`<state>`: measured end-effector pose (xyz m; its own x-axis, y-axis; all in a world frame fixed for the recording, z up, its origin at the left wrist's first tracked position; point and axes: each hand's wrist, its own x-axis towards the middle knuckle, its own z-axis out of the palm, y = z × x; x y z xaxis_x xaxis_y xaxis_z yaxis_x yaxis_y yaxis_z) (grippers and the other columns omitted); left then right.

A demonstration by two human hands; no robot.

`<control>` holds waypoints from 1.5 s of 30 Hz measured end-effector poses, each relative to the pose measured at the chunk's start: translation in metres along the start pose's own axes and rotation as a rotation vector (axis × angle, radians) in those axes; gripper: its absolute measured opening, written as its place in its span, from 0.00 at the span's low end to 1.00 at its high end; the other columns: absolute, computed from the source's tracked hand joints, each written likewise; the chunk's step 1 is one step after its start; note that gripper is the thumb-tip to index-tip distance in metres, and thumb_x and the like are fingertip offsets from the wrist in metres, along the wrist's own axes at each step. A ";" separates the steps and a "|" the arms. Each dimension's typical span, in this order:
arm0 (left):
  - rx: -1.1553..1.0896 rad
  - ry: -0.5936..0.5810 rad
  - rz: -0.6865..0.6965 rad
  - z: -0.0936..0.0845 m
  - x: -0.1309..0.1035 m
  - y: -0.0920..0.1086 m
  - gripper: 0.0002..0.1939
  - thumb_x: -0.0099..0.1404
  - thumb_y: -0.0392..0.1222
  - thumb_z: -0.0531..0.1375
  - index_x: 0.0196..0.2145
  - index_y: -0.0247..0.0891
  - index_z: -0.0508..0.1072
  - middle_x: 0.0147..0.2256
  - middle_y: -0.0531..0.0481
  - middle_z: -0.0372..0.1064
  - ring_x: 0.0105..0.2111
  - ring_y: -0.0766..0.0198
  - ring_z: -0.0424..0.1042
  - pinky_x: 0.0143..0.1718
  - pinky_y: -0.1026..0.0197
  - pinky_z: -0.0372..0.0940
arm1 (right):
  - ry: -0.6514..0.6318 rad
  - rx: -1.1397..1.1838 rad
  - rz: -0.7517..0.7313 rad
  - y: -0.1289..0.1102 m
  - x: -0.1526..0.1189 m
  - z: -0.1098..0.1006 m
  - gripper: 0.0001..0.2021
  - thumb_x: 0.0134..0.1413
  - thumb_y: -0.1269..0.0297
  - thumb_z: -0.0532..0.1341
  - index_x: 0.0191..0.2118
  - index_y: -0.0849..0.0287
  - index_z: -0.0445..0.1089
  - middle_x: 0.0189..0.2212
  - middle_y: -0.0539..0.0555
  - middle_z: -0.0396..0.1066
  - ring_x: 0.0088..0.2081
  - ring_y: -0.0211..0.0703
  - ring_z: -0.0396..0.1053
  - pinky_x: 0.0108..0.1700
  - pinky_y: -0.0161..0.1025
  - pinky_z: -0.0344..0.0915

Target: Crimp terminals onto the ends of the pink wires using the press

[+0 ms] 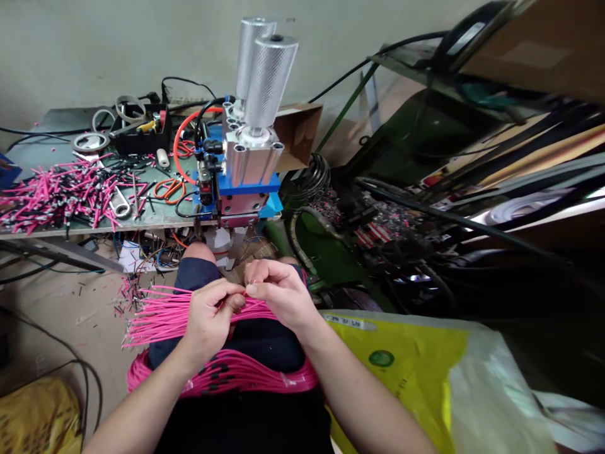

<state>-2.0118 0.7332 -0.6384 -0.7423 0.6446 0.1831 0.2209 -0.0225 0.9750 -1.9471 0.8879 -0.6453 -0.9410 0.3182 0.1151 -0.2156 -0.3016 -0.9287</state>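
Pinching the pink cables (163, 313) at mid-frame, the left hand (208, 315) and right hand (278, 293) nearly touch at their fingertips; a pink bundle (255, 375) lies across the lap at lower center.

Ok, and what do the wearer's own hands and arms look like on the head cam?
Left hand and right hand: both bare, no gloves, and no rings or watch that I can see. Forearms bare too, no sleeves in view, no visible markings or cables on them. Black top at the bottom edge.
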 end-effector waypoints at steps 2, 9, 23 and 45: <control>-0.007 0.026 -0.026 0.001 0.000 -0.002 0.07 0.67 0.39 0.64 0.32 0.38 0.82 0.24 0.51 0.72 0.24 0.66 0.70 0.27 0.65 0.64 | 0.019 -0.016 -0.003 0.002 0.001 0.001 0.16 0.48 0.59 0.75 0.23 0.56 0.68 0.22 0.47 0.64 0.27 0.39 0.59 0.30 0.39 0.56; -0.095 0.086 -0.185 0.005 -0.002 -0.002 0.07 0.65 0.43 0.66 0.33 0.36 0.81 0.23 0.52 0.74 0.22 0.66 0.72 0.26 0.66 0.68 | 0.104 -0.051 0.005 0.002 0.005 0.005 0.16 0.47 0.58 0.75 0.24 0.56 0.69 0.23 0.48 0.66 0.28 0.39 0.61 0.31 0.38 0.59; -0.183 0.119 -0.308 0.004 0.004 -0.004 0.15 0.61 0.52 0.70 0.34 0.34 0.82 0.21 0.50 0.74 0.19 0.66 0.72 0.20 0.68 0.67 | 0.116 -0.104 0.153 0.003 0.011 -0.001 0.13 0.42 0.60 0.77 0.27 0.59 0.74 0.24 0.48 0.71 0.26 0.36 0.66 0.31 0.37 0.66; 0.303 0.187 0.217 0.007 -0.002 -0.013 0.03 0.68 0.35 0.65 0.36 0.37 0.80 0.28 0.53 0.77 0.25 0.70 0.73 0.29 0.70 0.66 | 0.204 -0.089 0.232 -0.001 0.005 0.007 0.04 0.41 0.66 0.69 0.23 0.59 0.76 0.18 0.47 0.70 0.20 0.34 0.61 0.24 0.33 0.58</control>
<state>-2.0087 0.7375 -0.6520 -0.7542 0.4990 0.4268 0.5398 0.1013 0.8356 -1.9532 0.8838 -0.6415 -0.8886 0.4267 -0.1685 0.0309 -0.3108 -0.9500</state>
